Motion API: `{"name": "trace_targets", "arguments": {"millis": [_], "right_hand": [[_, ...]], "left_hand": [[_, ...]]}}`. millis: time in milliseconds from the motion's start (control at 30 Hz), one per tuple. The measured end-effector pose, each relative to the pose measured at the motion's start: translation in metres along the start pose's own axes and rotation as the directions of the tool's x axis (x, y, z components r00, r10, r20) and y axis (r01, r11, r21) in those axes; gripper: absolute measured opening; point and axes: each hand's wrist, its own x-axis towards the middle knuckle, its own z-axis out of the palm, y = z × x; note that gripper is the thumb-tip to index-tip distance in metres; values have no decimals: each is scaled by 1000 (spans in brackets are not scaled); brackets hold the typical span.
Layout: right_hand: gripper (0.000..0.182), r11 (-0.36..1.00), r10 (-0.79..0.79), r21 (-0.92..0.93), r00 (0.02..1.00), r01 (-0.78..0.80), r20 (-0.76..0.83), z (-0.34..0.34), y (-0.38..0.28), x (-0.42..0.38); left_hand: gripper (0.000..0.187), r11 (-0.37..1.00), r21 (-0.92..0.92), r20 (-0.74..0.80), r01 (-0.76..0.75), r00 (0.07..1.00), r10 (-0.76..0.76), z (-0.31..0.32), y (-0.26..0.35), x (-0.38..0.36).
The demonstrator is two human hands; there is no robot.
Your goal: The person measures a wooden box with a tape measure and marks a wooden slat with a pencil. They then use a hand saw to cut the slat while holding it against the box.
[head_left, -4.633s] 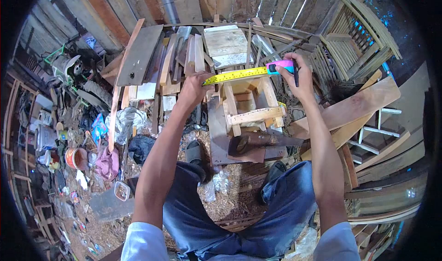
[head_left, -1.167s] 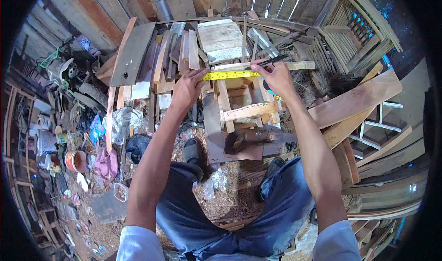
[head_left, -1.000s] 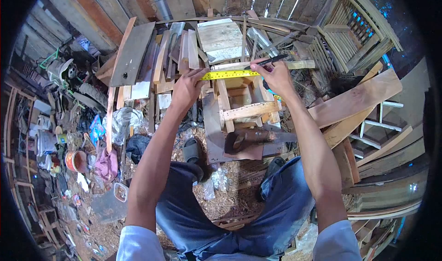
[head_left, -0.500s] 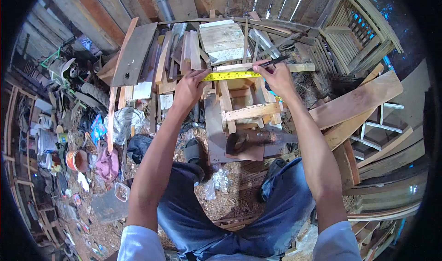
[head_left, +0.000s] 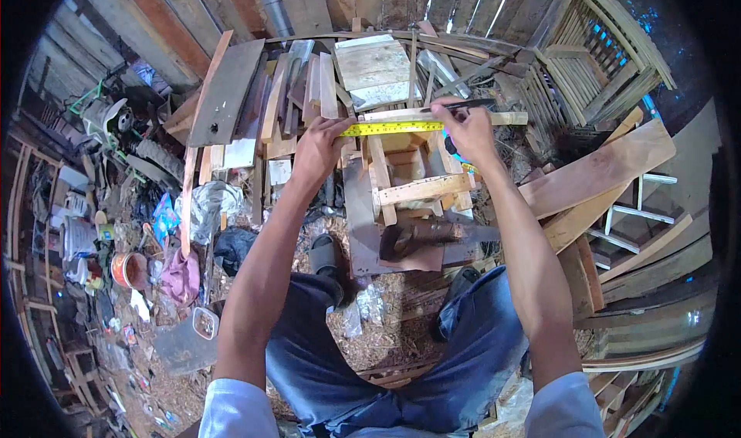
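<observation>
Head camera is showing my left hand (head_left: 318, 146) pinning the near end of the yellow tape measure (head_left: 390, 128) flat on a pale wood strip (head_left: 440, 116), fingers pressed shut over it. The tape's long axis is running left to right toward my right hand (head_left: 467, 129), which is pinching a dark pencil (head_left: 463, 104) right at the tape's far end. A small wooden stool frame (head_left: 413, 179) is sitting directly beneath, with stacked planks (head_left: 309, 83) crowding behind.
</observation>
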Motion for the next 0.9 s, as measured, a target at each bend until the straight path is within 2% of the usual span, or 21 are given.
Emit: {"name": "trace_targets", "arguments": {"millis": [67,100,133,200,233,333,367,400,500,600,633,733,767,867,900], "right_hand": [[23,994,-74,71,991,83,-113,-7,-4,1],[22,995,-85,38,991,90,-102,-17,-14,-1],[20,990,-76,-126,995,68,-64,-21,-14,-4],[19,895,-37,-444,999,36,6,-30,-15,-13],[32,889,-11,-455,996,50,89,-34,-19,-20],[61,779,28,-627,996,34,90,-33,-21,-40],[77,815,138,-578,981,-36,133,-34,-23,-40],[77,838,137,-543,982,-47,127,-34,-22,-40],[77,887,140,-456,984,-74,112,-30,-18,-39],[75,895,166,-434,981,-106,102,-31,-20,-36],[75,894,178,-432,979,-119,98,-31,-22,-34],[72,894,147,-438,985,-96,84,-30,-22,-33],[70,893,128,-444,988,-79,81,-30,-21,-33],[67,890,161,-442,984,-114,70,-29,-17,-30],[66,891,162,-439,984,-117,68,-29,-16,-30]], "left_hand": [[37,1000,8,-3,8,1000,-8,-1,2,0],[37,1000,12,-6,15,1000,-15,-1,1,-1],[37,1000,1,-20,7,1000,-7,-1,0,-1],[37,1000,-22,-48,-6,999,5,-1,0,-2],[37,1000,12,-55,-13,998,14,-1,1,-1],[38,991,129,-78,-17,997,27,-2,4,-3],[38,984,178,-91,-13,995,30,-3,6,-4],[38,974,228,-104,-10,994,34,-4,6,-5],[38,997,81,-106,17,994,-9,1,-1,-5],[36,953,-190,-3,237,970,-242,-12,7,-5],[31,883,-388,-40,263,953,-301,-10,5,-7],[24,759,-547,56,352,920,-387,4,-27,-6],[22,628,-638,112,445,861,-497,8,-27,-7],[24,58,-876,357,478,726,-588,10,-29,-4],[25,47,-875,367,481,726,-582,8,-28,-3]]}}
